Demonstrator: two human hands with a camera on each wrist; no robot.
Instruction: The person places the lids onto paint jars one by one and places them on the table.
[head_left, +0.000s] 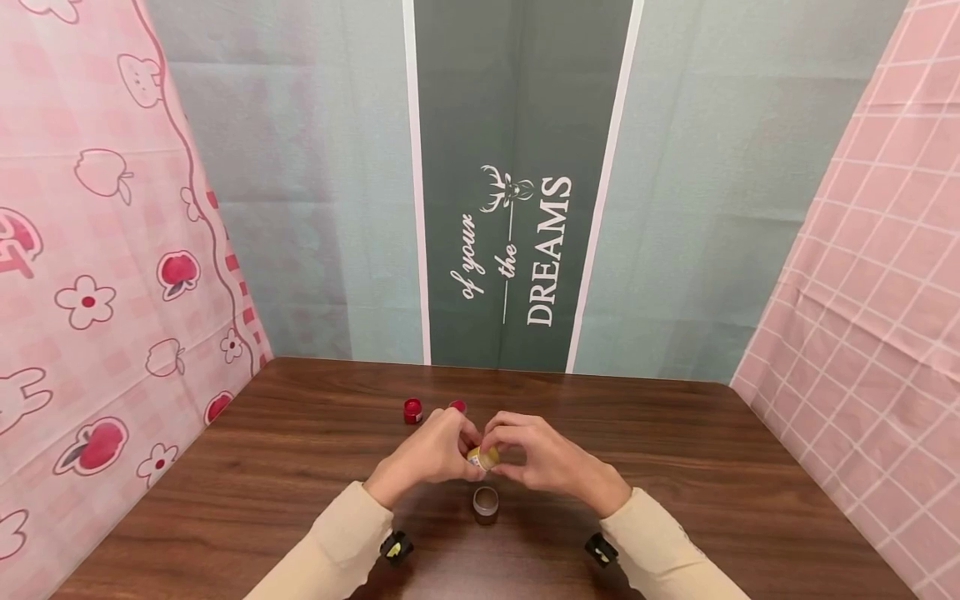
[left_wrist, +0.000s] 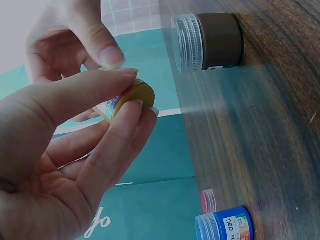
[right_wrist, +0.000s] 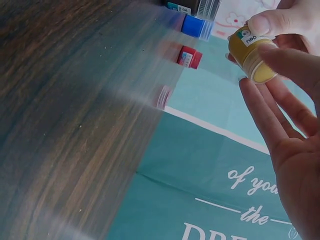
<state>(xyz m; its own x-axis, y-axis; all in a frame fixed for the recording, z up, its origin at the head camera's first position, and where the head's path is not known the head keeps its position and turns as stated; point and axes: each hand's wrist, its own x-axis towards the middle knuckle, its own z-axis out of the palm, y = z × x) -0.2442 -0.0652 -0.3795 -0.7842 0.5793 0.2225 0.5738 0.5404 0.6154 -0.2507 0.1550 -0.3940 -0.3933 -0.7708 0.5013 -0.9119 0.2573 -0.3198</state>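
Both hands hold a small yellow paint jar (head_left: pixel 483 457) above the table, tilted. My left hand (head_left: pixel 437 442) pinches its body between thumb and fingertips, and the yellow base (left_wrist: pixel 140 95) shows past those fingers in the left wrist view. At the other end, my right hand (head_left: pixel 542 454) has its thumb and fingers around the clear lid (right_wrist: pixel 264 71). A white label with "deli" print shows on the jar's side in the right wrist view. Below the hands stands a dark brown paint jar (head_left: pixel 486 505) with a clear lid.
A red paint jar (head_left: pixel 412 411) stands left of the hands, farther back. Behind the left hand lies a pinkish lid (head_left: pixel 457 406). A blue paint jar (left_wrist: pixel 232 225), hidden in the head view, also stands on the wooden table (head_left: pixel 675 467). Cloth hangings (head_left: pixel 337 208) border the back and sides.
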